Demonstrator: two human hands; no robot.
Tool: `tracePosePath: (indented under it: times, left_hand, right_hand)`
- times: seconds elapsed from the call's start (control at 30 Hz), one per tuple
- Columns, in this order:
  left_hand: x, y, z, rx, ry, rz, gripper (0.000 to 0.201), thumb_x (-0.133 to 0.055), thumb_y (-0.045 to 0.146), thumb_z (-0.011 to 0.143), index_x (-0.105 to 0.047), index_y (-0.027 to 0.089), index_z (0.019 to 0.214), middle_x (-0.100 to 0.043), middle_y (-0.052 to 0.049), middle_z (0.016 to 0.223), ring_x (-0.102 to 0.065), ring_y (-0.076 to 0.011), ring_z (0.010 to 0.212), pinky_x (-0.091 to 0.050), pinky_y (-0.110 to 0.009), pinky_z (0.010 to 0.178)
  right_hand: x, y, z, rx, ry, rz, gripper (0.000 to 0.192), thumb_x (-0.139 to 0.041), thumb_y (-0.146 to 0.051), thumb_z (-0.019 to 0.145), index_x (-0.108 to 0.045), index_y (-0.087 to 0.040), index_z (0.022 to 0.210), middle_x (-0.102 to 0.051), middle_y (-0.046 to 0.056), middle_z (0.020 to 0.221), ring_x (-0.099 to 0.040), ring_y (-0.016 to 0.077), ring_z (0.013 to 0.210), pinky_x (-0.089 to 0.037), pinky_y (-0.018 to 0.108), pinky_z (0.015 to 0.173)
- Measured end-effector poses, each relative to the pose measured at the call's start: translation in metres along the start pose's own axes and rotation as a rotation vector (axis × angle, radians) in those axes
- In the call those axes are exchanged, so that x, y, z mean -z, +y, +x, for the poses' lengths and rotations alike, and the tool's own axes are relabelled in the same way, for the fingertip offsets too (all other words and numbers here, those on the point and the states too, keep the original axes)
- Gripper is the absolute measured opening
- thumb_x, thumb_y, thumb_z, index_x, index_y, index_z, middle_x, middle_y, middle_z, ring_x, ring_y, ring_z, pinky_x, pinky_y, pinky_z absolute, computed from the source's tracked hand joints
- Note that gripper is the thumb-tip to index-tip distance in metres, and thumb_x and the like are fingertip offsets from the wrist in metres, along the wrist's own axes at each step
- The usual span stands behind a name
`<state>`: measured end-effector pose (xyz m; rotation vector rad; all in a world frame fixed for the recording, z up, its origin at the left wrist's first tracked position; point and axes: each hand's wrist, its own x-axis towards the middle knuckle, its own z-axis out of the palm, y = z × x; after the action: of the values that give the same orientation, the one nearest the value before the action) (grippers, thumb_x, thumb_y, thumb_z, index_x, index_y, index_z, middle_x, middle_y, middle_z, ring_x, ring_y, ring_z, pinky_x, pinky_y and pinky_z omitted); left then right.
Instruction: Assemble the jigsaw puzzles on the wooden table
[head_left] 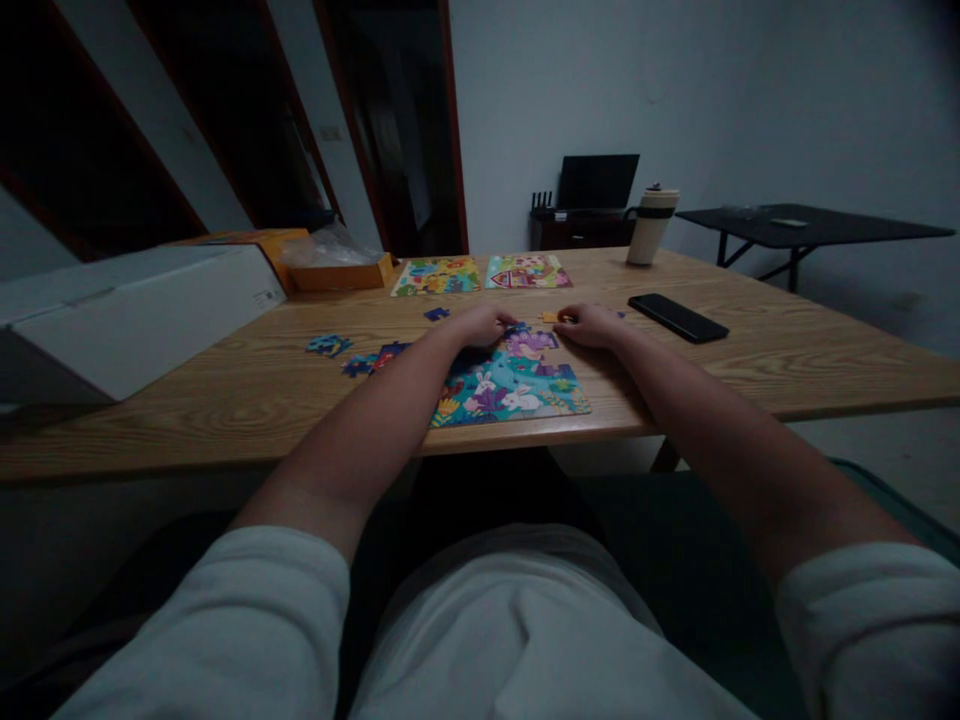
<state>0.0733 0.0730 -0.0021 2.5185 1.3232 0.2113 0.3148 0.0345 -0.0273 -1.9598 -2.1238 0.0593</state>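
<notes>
Head view: my left hand [480,325] lies curled on the far edge of the half-built puzzle [510,385] at the desk's [225,390] near edge; my right hand [592,325] pinches an orange piece [550,317], probably to place it. Loose pieces [352,355] lie left.

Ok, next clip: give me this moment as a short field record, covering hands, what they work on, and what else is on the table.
left hand: resting at the far edge of the unfinished puzzle
right hand: at the puzzle's far right corner, beside an orange piece; grip unclear
loose pieces: blue, scattered left of the puzzle
finished puzzles: two, side by side, farther back
phone: dark, lying flat at right
tumbler: upright, far edge
table: wood grain
</notes>
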Motion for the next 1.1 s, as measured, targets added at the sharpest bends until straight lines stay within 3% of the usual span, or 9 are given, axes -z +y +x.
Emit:
tracePosePath:
  times: [0.13,0.23,0.37,0.5,0.63,0.73,0.8,0.9,1.1]
  left_hand:
    - [0.012,0.005,-0.004,-0.071,0.159,-0.006,0.041,-0.054,0.016,0.086,-0.068,0.017,0.124,-0.071,-0.009,0.114,-0.063,-0.0188,0.094,-0.045,-0.026,0.084]
    - [0.032,0.017,-0.012,-0.148,0.247,-0.046,0.035,-0.055,0.022,0.090,-0.069,0.013,0.121,-0.071,-0.010,0.112,-0.063,-0.0183,0.093,-0.045,-0.026,0.084]
    - [0.066,0.030,-0.032,-0.128,0.127,-0.067,0.034,-0.059,0.028,0.090,-0.069,0.015,0.119,-0.071,-0.006,0.109,-0.062,-0.0186,0.096,-0.044,-0.027,0.085]
    - [0.084,0.016,-0.057,-0.062,0.005,-0.035,0.034,-0.064,0.031,0.086,-0.071,0.020,0.117,-0.071,-0.004,0.110,-0.062,-0.0195,0.101,-0.043,-0.025,0.087]
    - [0.073,-0.028,-0.075,0.018,0.051,-0.014,0.036,-0.063,0.034,0.085,-0.071,0.022,0.118,-0.071,-0.004,0.114,-0.062,-0.0193,0.102,-0.044,-0.025,0.089]
    - [0.058,-0.064,-0.080,0.096,0.150,-0.040,0.038,-0.059,0.035,0.088,-0.068,0.020,0.121,-0.071,-0.006,0.115,-0.064,-0.0178,0.097,-0.046,-0.024,0.085]
    - [0.050,-0.079,-0.080,0.126,0.128,-0.053,0.039,-0.061,0.037,0.087,-0.069,0.018,0.120,-0.071,-0.007,0.114,-0.064,-0.0181,0.095,-0.047,-0.023,0.082]
    - [0.043,-0.081,-0.081,0.127,0.074,-0.046,0.046,-0.067,0.045,0.082,-0.069,0.021,0.122,-0.071,-0.006,0.116,-0.064,-0.0200,0.099,-0.047,-0.023,0.082]
    - [0.038,-0.049,-0.083,-0.011,-0.093,0.002,0.058,-0.071,0.055,0.073,-0.068,0.028,0.124,-0.064,-0.004,0.129,-0.058,-0.0232,0.115,-0.040,-0.024,0.093]
  right_hand:
    - [0.001,-0.002,-0.001,-0.002,0.078,0.059,0.050,-0.059,-0.046,0.087,-0.061,-0.021,0.130,-0.072,0.010,0.112,-0.065,0.0271,0.099,-0.047,0.036,0.085]
    - [0.001,-0.003,-0.002,-0.016,0.095,0.068,0.046,-0.062,-0.043,0.087,-0.062,-0.023,0.127,-0.073,0.007,0.108,-0.065,0.0258,0.094,-0.047,0.037,0.084]
    - [0.003,-0.004,-0.004,-0.029,0.130,0.072,0.044,-0.062,-0.042,0.085,-0.063,-0.023,0.125,-0.074,0.008,0.105,-0.065,0.0261,0.093,-0.046,0.036,0.083]
    - [0.004,-0.004,-0.002,0.013,0.162,0.047,0.033,-0.054,-0.039,0.089,-0.071,-0.020,0.109,-0.074,0.012,0.101,-0.065,0.0267,0.088,-0.046,0.034,0.076]
    - [0.003,-0.001,0.002,0.041,0.183,0.114,0.030,-0.050,-0.035,0.090,-0.074,-0.018,0.096,-0.074,0.011,0.089,-0.064,0.0228,0.075,-0.044,0.031,0.068]
    - [0.004,0.003,0.000,0.015,0.212,0.295,0.028,-0.051,-0.034,0.090,-0.073,-0.017,0.097,-0.073,0.009,0.086,-0.061,0.0190,0.070,-0.042,0.028,0.061]
    - [0.007,0.003,-0.005,-0.005,0.189,0.440,0.029,-0.053,-0.037,0.090,-0.073,-0.016,0.097,-0.072,0.008,0.086,-0.059,0.0169,0.067,-0.040,0.026,0.057]
    - [0.015,0.000,-0.014,-0.010,0.122,0.586,0.029,-0.057,-0.039,0.089,-0.072,-0.014,0.094,-0.072,0.009,0.089,-0.059,0.0156,0.068,-0.042,0.024,0.058]
    - [0.024,-0.007,-0.024,0.021,0.000,0.621,0.021,-0.058,-0.025,0.088,-0.071,-0.015,0.102,-0.072,0.009,0.096,-0.062,0.0155,0.074,-0.049,0.025,0.064]
